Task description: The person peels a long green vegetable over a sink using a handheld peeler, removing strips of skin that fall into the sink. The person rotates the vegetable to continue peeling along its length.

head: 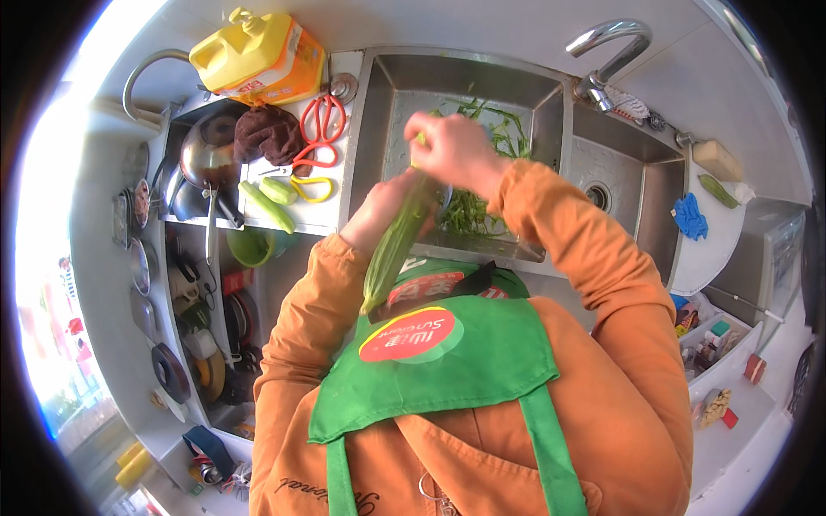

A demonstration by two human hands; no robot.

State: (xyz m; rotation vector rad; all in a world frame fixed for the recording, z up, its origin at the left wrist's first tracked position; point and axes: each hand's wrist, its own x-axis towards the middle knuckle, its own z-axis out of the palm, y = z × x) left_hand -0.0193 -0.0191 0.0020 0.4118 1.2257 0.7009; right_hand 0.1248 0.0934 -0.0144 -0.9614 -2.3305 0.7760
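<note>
My left hand (389, 205) is closed around a long green ridged gourd (399, 242), whose lower end points down toward my apron (432, 380). At the gourd's upper end, my right hand (452, 149) has its fingers curled; it is blurred, and whatever it holds is hidden. Both hands are over the near left part of the large steel sink basin (548, 138). Green peel strips (468, 209) lie in that basin, under and beside my hands. Two pieces of light green peeled gourd (266, 206) rest on the counter left of the sink.
Red-handled scissors (322, 132), yellow-handled scissors (313, 188), a dark cloth (268, 134) and a yellow jug (258, 58) stand left of the sink. A chrome faucet (610, 48) arches over the smaller basin (597, 158). Blue gloves (690, 216) and a small green gourd (717, 191) lie at right.
</note>
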